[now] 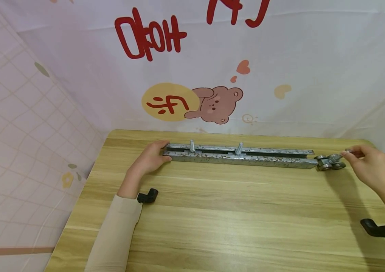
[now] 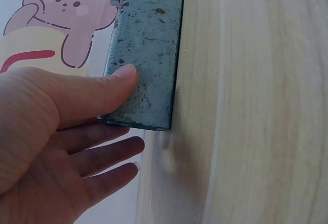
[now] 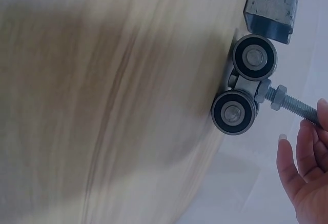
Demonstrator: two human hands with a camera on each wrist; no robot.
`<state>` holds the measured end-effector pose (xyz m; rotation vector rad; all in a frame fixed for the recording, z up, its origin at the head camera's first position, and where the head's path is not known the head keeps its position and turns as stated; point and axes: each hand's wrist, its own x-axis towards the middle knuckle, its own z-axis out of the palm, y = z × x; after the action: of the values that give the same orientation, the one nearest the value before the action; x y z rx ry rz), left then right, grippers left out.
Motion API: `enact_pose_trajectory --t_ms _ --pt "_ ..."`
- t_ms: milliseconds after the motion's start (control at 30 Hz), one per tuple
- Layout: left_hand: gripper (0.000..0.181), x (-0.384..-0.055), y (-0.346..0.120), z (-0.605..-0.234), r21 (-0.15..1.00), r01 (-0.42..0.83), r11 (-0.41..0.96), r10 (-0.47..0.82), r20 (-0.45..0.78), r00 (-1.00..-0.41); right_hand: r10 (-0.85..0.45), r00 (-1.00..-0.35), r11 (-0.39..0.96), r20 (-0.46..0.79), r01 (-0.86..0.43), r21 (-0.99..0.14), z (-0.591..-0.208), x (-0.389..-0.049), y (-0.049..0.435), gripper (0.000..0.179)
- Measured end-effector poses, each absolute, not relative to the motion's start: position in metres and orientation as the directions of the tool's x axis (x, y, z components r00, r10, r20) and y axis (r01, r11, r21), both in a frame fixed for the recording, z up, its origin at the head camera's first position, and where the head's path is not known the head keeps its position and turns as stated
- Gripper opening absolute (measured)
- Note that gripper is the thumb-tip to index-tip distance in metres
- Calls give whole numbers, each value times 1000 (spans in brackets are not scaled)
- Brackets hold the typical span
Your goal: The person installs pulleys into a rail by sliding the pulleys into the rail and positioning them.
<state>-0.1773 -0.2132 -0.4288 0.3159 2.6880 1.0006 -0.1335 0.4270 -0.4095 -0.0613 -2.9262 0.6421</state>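
From the head view, a rail point(image 1: 240, 155) lay along the far edge of the table point(image 1: 213, 219); the left hand point(image 1: 149, 158) gripped its left end, while the right hand point(image 1: 369, 166) pinched the bolt of a roller point(image 1: 330, 162) just off the rail's right end. The left wrist view showed the thumb point(image 2: 97, 93) pressed on the rail face point(image 2: 146, 55), fingers curled beneath. The right wrist view showed the fingertips point(image 3: 312, 131) on the bolt, the wheels point(image 3: 245, 85) just outside the channel mouth. Judging by this, the roller was being fed in; the next move called for lining the wheels up with the channel
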Motion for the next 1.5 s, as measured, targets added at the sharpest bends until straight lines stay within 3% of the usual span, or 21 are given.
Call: enact_pose_trajectory --t_ms 1500 --pt "66 -176 -213 -429 663 112 741 282 -156 -947 59 -978 879 200 -44 -475 -412 -142 406 35"
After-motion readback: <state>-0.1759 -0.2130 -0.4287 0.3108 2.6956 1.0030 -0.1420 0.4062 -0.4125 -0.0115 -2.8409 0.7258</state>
